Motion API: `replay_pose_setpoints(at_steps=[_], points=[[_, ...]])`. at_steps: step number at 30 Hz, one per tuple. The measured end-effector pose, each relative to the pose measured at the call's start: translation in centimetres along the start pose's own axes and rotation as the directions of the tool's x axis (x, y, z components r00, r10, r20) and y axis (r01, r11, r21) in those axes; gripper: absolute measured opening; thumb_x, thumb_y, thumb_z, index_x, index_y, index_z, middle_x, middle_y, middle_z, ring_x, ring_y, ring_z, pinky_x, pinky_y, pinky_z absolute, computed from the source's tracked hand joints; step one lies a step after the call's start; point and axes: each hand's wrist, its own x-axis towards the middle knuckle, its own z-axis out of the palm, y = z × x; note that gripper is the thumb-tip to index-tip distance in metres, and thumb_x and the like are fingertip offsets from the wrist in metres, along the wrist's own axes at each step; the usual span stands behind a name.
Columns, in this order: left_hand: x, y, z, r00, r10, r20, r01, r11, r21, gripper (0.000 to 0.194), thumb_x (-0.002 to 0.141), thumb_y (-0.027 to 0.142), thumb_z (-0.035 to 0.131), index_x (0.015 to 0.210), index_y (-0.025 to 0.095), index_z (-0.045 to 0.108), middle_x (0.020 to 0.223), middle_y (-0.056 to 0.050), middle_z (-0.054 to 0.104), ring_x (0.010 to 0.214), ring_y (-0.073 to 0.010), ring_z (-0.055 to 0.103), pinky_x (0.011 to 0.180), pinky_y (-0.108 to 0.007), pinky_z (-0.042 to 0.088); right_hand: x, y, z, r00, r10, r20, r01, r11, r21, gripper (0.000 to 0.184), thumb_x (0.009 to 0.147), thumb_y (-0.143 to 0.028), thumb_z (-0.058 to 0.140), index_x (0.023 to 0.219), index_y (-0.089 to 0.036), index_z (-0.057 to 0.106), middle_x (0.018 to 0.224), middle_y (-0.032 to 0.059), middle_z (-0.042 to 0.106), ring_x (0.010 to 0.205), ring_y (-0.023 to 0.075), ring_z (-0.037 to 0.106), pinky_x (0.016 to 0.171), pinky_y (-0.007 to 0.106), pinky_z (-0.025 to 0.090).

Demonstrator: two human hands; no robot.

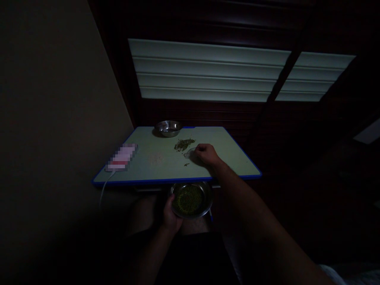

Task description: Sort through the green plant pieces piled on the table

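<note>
Nearest, just below the near edge of the table (237, 160), the left hand (172, 218) supports a steel bowl (208, 201) of small green grains (188, 198). The thumb is clamped over the rim; the other fingers are hidden beneath, so their spacing cannot be told. With the grip all on one side, the grain's weight could tip the bowl, and raising it carelessly could knock its rim against the table's edge and spill the contents.

Above the table's near half, the right hand (207, 154) has its fingers curled together, apparently closed on a translucent piece (190, 153), too dim to identify. A quick sweep could scatter the brown-green pile (184, 145) just beyond it, or flick the few loose grains (186, 164) off the near edge. Drifting left, it could mix them with the pale patch (155, 159).

At the table's left edge lies a phone (121, 157), its cable (103, 192) hanging over the side; a snag by the left arm could drag it down. By the table's far edge stands a second steel bowl (169, 133), near enough for a bump to push it off. Poor light makes stray grains easy to miss.
</note>
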Motion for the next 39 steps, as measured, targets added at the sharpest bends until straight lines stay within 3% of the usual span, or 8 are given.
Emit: replay_pose_setpoints(at_steps=[5, 18, 39], points=[[-0.01, -0.1, 0.04, 1.0, 0.016, -0.023, -0.017, 1.0, -0.013, 0.029, 0.076, 0.031, 0.06, 0.099, 0.017, 0.071, 0.095, -0.009, 0.075, 0.097, -0.027, 0.067, 0.092, -0.042, 0.049, 0.07, 0.2, 0.12, 0.998, -0.039, 0.058, 0.039, 0.999, -0.003, 0.02, 0.067, -0.031, 0.056, 0.069, -0.014, 0.066, 0.062, -0.0004, 0.06, 0.058, 0.0108, 0.05, 0.058, 0.023, 0.037], [0.0, -0.04, -0.01, 1.0, -0.001, -0.031, 0.001, 1.0, 0.021, 0.029, 0.076, 0.034, 0.059, 0.097, 0.018, 0.071, 0.095, -0.009, 0.075, 0.103, -0.0294, 0.065, 0.093, -0.045, 0.049, 0.36, 0.31, 0.0, 0.999, -0.039, -0.028, 0.037, 0.997, -0.069, 0.016, 0.068, -0.027, 0.053, 0.068, -0.016, 0.063, 0.063, -0.001, 0.06, 0.062, 0.0121, 0.051, 0.061, 0.024, 0.038], [-0.19, 0.06, 0.37, 0.998, -0.006, -0.055, 0.005, 1.0, -0.002, 0.026, 0.078, 0.031, 0.056, 0.092, 0.015, 0.072, 0.09, -0.009, 0.076, 0.089, -0.0246, 0.069, 0.091, -0.041, 0.05, 0.06, -0.2, -0.05, 0.999, 0.042, 0.023, -0.045, 0.989, 0.143, 0.013, 0.059, -0.028, 0.052, 0.06, -0.016, 0.057, 0.054, -0.0037, 0.049, 0.055, 0.0101, 0.042, 0.053, 0.023, 0.032]])
